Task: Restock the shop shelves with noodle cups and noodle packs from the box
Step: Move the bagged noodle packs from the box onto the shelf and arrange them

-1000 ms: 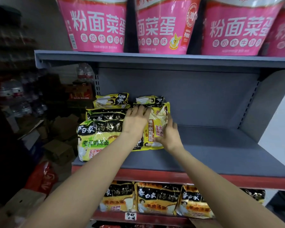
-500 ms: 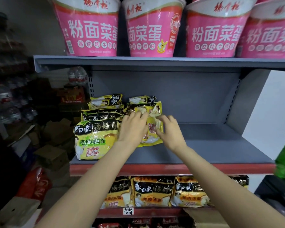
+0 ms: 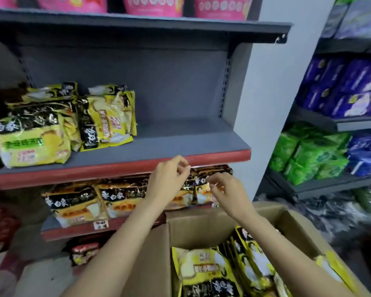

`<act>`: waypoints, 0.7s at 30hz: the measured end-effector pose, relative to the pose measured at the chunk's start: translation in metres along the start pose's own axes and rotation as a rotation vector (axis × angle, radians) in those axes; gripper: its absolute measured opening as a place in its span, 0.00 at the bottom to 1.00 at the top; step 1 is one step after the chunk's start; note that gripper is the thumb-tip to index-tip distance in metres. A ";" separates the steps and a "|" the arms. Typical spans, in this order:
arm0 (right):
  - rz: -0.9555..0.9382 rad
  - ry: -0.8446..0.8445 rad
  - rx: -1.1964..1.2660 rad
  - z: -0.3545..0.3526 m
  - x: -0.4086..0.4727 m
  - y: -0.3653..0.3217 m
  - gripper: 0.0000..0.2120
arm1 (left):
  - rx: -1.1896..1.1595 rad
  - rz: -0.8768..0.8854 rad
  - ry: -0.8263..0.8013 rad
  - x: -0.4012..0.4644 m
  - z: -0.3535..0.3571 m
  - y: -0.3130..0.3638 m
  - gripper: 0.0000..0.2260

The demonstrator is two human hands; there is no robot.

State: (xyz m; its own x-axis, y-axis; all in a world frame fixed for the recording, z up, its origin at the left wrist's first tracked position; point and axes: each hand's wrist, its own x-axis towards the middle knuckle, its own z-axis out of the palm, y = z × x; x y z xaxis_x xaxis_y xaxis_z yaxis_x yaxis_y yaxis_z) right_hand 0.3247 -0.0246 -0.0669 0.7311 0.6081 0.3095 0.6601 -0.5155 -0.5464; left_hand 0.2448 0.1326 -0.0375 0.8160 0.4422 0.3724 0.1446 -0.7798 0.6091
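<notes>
Grey shop shelf (image 3: 180,144) holds yellow noodle packs (image 3: 107,116) at its left. Below, an open cardboard box (image 3: 201,228) holds more packs (image 3: 204,269), standing upright, directly beneath both empty, loosely curled hands; right hand (image 3: 227,189) nearer than left hand (image 3: 167,181).

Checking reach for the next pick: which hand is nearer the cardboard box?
Right. The right hand hovers just above the cardboard box back wall; the left hand hangs higher, by the shelf edge.
</notes>
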 end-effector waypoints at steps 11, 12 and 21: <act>0.163 -0.328 -0.318 -0.086 -0.091 0.150 0.13 | -0.309 -0.235 -0.370 -0.072 0.175 0.090 0.09; 0.188 -0.344 -0.305 -0.093 -0.098 0.159 0.12 | -0.331 -0.231 -0.410 -0.077 0.183 0.098 0.11; 0.424 -0.302 -0.013 -0.120 -0.168 0.199 0.15 | -0.353 -0.114 -0.858 -0.129 0.239 0.141 0.08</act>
State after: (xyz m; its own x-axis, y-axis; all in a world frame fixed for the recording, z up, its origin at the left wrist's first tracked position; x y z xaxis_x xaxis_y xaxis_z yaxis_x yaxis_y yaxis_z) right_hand 0.3543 -0.3013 -0.1346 0.8538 0.4900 -0.1761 0.3200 -0.7607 -0.5648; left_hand 0.2943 -0.1406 -0.1668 0.9618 -0.0810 -0.2614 0.1853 -0.5101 0.8399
